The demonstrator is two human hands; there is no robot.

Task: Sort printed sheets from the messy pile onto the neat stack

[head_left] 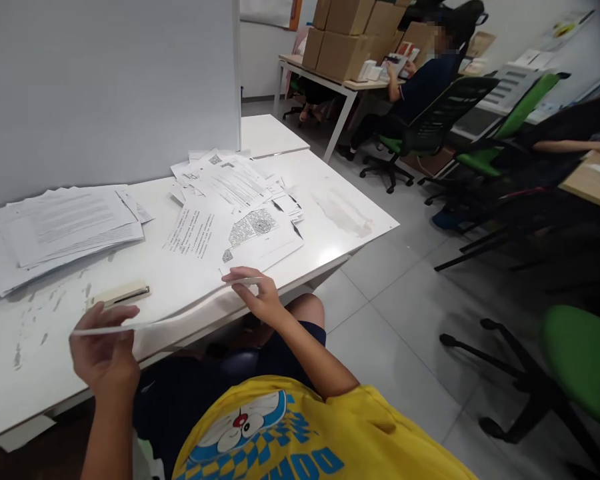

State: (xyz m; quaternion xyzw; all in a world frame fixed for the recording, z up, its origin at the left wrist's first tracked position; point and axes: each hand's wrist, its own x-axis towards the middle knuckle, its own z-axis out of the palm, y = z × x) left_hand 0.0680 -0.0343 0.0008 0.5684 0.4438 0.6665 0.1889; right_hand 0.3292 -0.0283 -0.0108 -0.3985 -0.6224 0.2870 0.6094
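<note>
A white printed sheet of paper (177, 283) spans between my two hands at the front of the white table, tilted, with its near edge towards me. My left hand (105, 350) pinches the sheet's left end, fingers above and thumb below. At the right end, my right hand (254, 295) has its fingers closed on the same sheet near a corner. Just beyond my left hand lies a long cream object (121, 292) that looks like a stapler. Further back, loose printed papers (235, 180) lie in an untidy, overlapping heap, some with square codes.
A thick stack of papers (70, 223) sits at the left of the table (350, 193), below a grey partition (110, 87). Cardboard boxes (343, 53) stand on another desk, where a seated person (425, 80) handles something. Green chairs (585, 360) are to the right.
</note>
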